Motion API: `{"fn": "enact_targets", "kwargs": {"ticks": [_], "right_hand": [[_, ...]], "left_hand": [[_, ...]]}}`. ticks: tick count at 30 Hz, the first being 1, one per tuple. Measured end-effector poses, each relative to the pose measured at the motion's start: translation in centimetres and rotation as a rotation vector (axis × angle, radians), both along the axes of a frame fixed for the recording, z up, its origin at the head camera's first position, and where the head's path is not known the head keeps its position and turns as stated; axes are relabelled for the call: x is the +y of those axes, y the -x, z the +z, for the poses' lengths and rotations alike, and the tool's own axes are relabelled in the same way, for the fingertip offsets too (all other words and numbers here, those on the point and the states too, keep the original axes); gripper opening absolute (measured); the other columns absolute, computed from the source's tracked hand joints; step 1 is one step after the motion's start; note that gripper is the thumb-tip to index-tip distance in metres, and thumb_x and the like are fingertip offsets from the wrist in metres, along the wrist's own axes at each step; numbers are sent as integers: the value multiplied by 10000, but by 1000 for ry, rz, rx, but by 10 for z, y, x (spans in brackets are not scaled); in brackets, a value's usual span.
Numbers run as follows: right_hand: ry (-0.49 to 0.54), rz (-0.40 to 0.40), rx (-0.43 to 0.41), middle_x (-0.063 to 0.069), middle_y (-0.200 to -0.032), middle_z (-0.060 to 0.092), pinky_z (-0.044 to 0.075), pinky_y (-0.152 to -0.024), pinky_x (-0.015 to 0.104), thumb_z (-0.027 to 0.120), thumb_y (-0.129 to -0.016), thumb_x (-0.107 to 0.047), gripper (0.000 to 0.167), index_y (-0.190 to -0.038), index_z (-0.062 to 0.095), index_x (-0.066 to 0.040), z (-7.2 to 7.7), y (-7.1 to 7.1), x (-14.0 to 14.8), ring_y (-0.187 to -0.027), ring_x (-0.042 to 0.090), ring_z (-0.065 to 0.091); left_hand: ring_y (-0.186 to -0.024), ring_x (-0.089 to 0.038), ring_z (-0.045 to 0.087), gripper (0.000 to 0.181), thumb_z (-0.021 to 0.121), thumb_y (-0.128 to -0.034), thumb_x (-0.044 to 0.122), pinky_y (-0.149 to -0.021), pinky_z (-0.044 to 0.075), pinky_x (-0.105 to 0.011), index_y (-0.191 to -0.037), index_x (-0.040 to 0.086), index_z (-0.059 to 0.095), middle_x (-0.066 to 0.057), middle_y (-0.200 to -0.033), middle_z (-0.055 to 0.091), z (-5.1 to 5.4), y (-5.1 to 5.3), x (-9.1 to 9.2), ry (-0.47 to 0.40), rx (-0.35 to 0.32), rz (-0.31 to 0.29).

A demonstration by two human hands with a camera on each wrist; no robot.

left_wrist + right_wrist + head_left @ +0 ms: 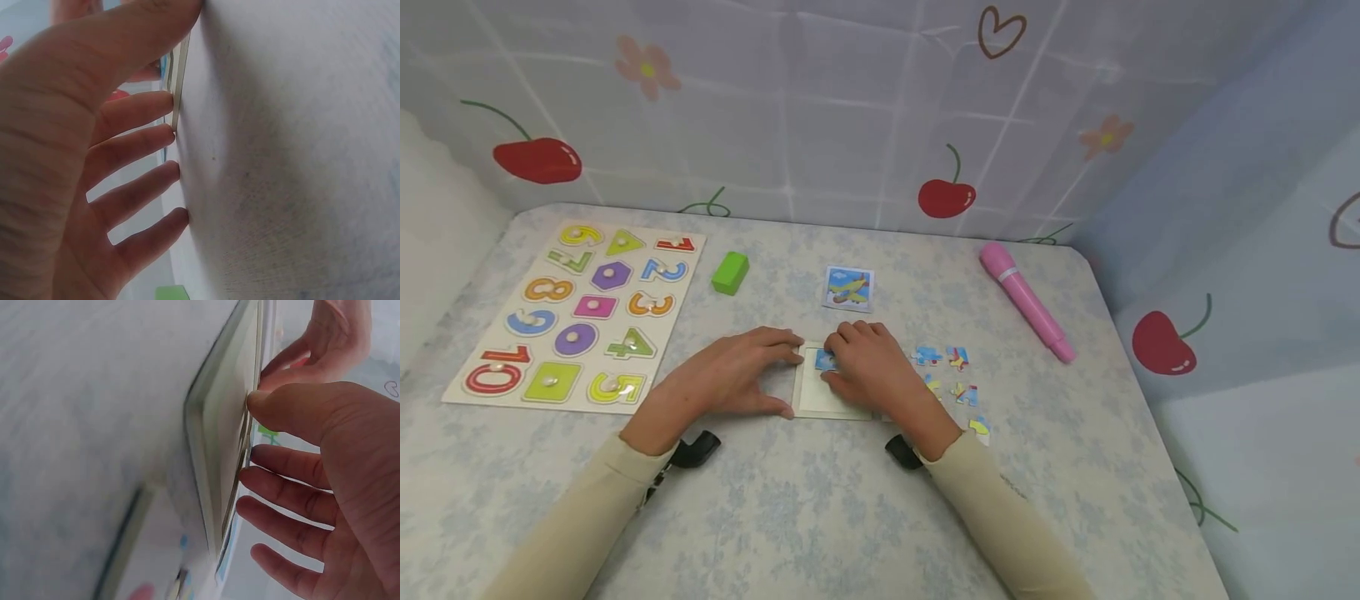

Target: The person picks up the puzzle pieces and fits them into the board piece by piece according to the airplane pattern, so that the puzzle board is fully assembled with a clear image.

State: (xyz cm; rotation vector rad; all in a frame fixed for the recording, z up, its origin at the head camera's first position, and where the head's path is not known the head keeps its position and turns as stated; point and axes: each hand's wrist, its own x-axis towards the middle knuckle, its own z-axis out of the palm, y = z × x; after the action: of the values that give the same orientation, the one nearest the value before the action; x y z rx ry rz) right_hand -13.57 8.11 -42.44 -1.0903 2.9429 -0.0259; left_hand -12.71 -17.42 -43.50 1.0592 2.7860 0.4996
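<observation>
Cherry-printed grey-white fabric (850, 125) hangs behind a table (775, 517) covered in a pale, blue-mottled pattern. At the middle, a shallow cream puzzle tray (833, 402) lies flat between two hands. Fingers and thumb of the right hand (880, 367) are apart and rest over the tray's inside, beside a blue puzzle piece (824, 360) in its upper left part; whether anything sits beneath the fingertips, I cannot tell. The left hand (722, 375) has its fingers spread, the thumb well apart from them, fingertips touching the tray's left edge. Just right of the right hand lie loose puzzle pieces (958, 358), blue, yellow and red. Beyond the tray is a picture card (848, 288) showing a yellow airplane. Farther out, a green block (731, 273) lies near the number board (583, 279) on the left, and a pink microphone-shaped toy (1030, 306) lies slanting on the right.
</observation>
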Motion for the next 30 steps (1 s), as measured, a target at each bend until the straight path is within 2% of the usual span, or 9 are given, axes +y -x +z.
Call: {"fn": "enact_targets", "kwargs": {"ticks": [9,17,30], "right_hand": [[17,30,77,-8,-1163,679,503,-1074,422,725,-1041,-393,291,-1224,720,-167,-3,-3,-9,-1125,202,636],[44,7,68,-6,-1161,688,505,-1077,434,738,-1038,-375,252,-1193,742,-177,-2,-3,-12,-1125,206,655],[53,27,52,-4,-1174,672,505,-1082,424,758,-1025,-397,275,-1200,752,-186,-5,-2,-13,-1100,197,659]], "left_hand": [[-1458,-283,530,745,942,-777,569,-1100,513,-488,-1348,131,751,-60,-1552,586,0,0,2,-12,-4,1],[-1451,-283,537,738,953,-767,558,-1097,518,-485,-1337,131,757,-59,-1550,588,0,0,1,-22,-1,4],[-1469,-291,518,738,953,-778,532,-1103,509,-501,-1363,132,746,-55,-1568,571,0,-2,-1,-17,-34,19]]}}
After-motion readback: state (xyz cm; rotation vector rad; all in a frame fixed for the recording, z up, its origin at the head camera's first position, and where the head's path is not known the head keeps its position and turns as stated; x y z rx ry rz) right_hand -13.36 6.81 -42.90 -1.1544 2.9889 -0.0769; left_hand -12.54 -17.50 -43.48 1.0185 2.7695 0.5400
